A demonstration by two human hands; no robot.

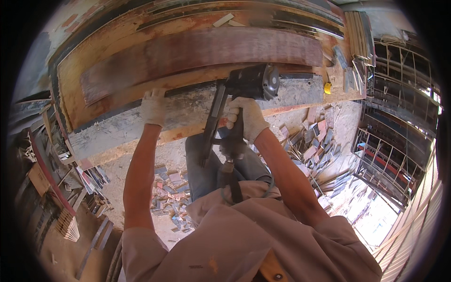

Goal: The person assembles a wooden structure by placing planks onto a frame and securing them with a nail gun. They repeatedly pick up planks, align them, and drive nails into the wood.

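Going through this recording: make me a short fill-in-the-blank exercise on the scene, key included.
1. The right hand holds a black ____.
2. The left hand wears a pale ____.
3. The tape measure on the workbench is coloured ____.

Missing words: nail gun; glove; yellow.

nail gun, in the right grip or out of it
In: the right grip, gloved, is closed around the handle of the black nail gun.
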